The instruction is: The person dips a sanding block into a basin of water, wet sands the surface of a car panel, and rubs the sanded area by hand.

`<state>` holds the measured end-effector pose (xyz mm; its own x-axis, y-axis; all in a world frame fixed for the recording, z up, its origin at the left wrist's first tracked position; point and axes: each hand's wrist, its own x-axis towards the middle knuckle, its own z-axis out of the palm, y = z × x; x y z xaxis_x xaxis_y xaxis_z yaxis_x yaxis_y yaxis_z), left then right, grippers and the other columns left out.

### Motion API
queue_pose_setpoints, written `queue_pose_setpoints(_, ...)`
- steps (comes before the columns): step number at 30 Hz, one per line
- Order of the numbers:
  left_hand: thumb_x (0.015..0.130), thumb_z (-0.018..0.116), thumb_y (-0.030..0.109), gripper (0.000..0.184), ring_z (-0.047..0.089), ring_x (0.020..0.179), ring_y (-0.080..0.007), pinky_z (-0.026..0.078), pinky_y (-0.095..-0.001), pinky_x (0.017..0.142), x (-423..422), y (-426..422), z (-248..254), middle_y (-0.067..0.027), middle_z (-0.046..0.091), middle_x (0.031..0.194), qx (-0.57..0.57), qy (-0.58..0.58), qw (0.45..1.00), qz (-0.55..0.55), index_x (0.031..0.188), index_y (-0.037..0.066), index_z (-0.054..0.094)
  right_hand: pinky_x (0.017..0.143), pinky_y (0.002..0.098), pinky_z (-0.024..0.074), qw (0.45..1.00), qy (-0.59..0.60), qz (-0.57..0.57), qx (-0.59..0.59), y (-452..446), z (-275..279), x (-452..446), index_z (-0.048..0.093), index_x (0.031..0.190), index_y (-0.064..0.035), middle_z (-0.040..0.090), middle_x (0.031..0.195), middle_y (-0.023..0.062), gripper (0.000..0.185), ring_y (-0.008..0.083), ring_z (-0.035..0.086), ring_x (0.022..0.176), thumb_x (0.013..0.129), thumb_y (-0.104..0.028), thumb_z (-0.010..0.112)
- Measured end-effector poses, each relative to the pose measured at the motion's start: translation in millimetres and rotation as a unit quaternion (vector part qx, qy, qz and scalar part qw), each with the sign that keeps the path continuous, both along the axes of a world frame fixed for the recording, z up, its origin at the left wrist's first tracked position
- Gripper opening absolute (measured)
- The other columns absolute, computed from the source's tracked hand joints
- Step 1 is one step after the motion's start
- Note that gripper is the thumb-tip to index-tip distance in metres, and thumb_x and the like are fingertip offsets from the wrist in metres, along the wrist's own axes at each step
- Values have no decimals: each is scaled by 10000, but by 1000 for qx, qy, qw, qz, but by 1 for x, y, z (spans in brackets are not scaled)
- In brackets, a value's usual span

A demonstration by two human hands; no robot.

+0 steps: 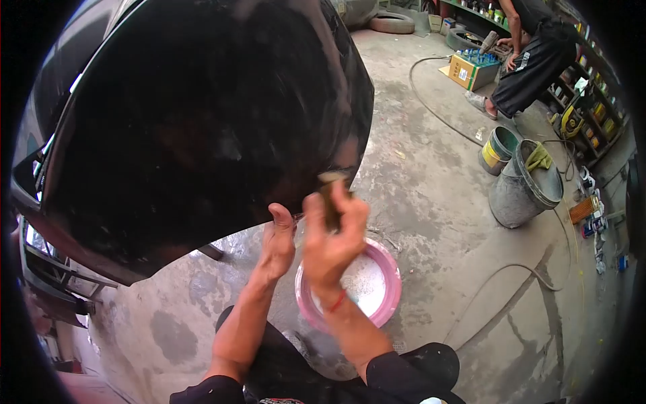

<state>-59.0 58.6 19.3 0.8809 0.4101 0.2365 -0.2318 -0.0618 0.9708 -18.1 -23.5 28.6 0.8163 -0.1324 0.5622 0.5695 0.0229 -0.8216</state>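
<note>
A large, glossy black curved panel (202,121) fills the upper left. My right hand (331,236), blurred by motion, grips a small dark block (332,202) with a pale top, close to the panel's lower right edge. Just left of it, my left hand (278,242) is at the panel's lower edge, thumb raised; its other fingers are hidden behind the panel's edge or the hand itself. Under my right forearm, a pink basin (390,283) with whitish liquid stands on the floor.
Two buckets, one green and yellow (496,151) and one grey (515,198) with a yellow-green cloth, stand at right. A hose (431,108) crosses the concrete floor. Behind, another person (531,60) bends by a box (471,71). Shelves line the right; tyres (392,23) lie at the back.
</note>
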Motion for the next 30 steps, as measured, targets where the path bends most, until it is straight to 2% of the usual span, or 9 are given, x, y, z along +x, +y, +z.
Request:
queue_pose_setpoints(2,921,214,785,970,484,1323,-223,343,-404,1134,-8,-7,13,-105,523,1428,5,69,997,24,1486,19,399,848,302,509,998,-64,8,19,5,-8,-1,657,1159,51,654,1071,99,304,160,619,954,909,-99,742)
queue_pose_setpoints(5,917,217,789,972,490,1314,-227,344,-398,1133,-3,6,-11,-109,533,1415,6,49,999,21,1474,18,418,887,379,494,976,142,26,161,3,-12,32,671,1199,-18,634,1069,157,362,297,618,1009,863,-103,775)
queue_pose_setpoints(9,921,229,787,959,513,1273,-217,373,-394,1095,-10,-1,-2,-89,556,1389,-13,114,992,41,1453,19,444,866,315,512,998,-55,4,23,6,0,-5,654,1163,40,647,1090,123,299,160,619,981,911,-96,739)
queue_pose_setpoints(12,924,241,786,948,529,1248,-212,390,-394,1067,-1,1,-11,-78,564,1381,-1,31,999,36,1453,27,448,888,336,500,968,162,30,190,2,-6,36,687,1157,8,645,1086,157,307,205,625,1009,873,-78,766)
queue_pose_setpoints(18,928,244,780,938,514,1272,-224,373,-406,1089,-4,0,-13,-83,544,1412,-37,43,998,33,1461,34,440,875,302,500,999,-19,19,38,0,-10,17,668,1157,42,631,1087,106,289,170,617,962,901,-70,742)
queue_pose_setpoints(22,933,242,773,925,515,1270,-220,380,-408,1080,2,1,-15,-82,546,1409,-19,-7,999,42,1454,36,444,878,364,511,978,178,31,107,0,-1,14,685,1181,-22,617,1095,146,347,285,630,1031,852,-79,779)
queue_pose_setpoints(26,930,244,775,922,510,1277,-213,381,-402,1081,-4,-1,-8,-77,548,1407,-28,56,996,58,1453,42,445,822,300,507,999,-31,7,21,1,-7,13,666,1165,53,620,1061,106,320,161,618,925,897,-98,753)
queue_pose_setpoints(28,927,193,781,987,493,1282,-217,359,-353,1104,-3,2,-11,-128,524,1411,-2,26,999,33,1450,-18,441,865,327,497,975,152,18,158,3,-11,27,680,1153,40,626,1043,125,351,220,628,949,860,-119,790)
queue_pose_setpoints(30,924,201,787,990,502,1275,-221,371,-358,1097,-4,2,-15,-131,521,1413,-14,27,999,39,1453,-17,434,864,325,498,983,150,-2,102,1,-9,14,673,1156,43,628,1049,127,362,218,626,956,859,-125,795)
